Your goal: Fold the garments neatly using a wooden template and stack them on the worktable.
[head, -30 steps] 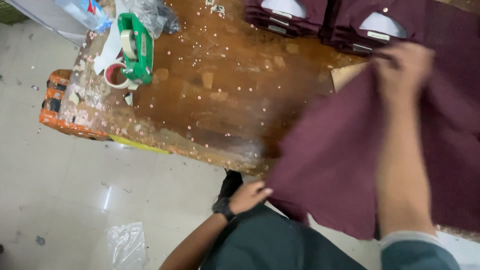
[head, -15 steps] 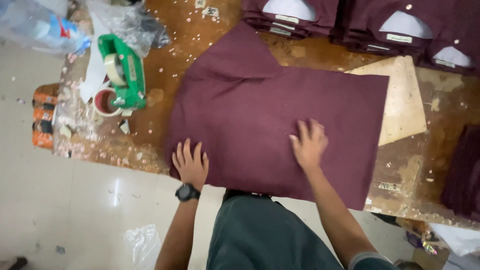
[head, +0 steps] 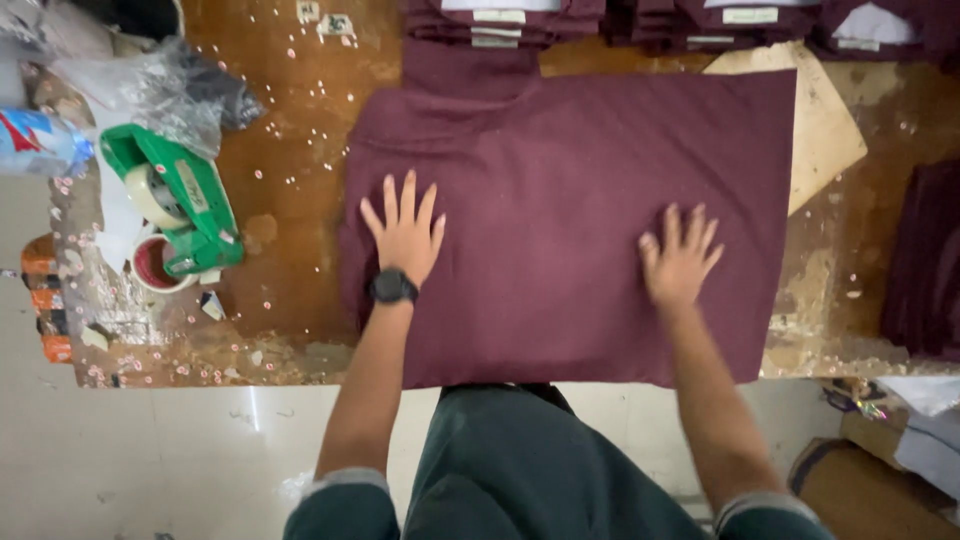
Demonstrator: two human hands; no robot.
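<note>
Shirt (head: 570, 210) lies widthwise under me; my left hand (head: 403, 232) and right hand (head: 680, 258) press flat, fingers spread, probably smoothing.

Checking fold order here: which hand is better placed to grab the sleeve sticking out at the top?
Left. The left hand lies flat just below the sleeve; the right hand rests farther along the garment.

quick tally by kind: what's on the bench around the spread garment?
Spread maroon garment, under left hand and right hand: 1
Folded maroon garment stacks at far edge: at least 3
Green tape dispenser: 1
Cardboard sheet: 1
Plastic bottle: 1
Clear plastic bag: 1
Total: at least 8
</note>
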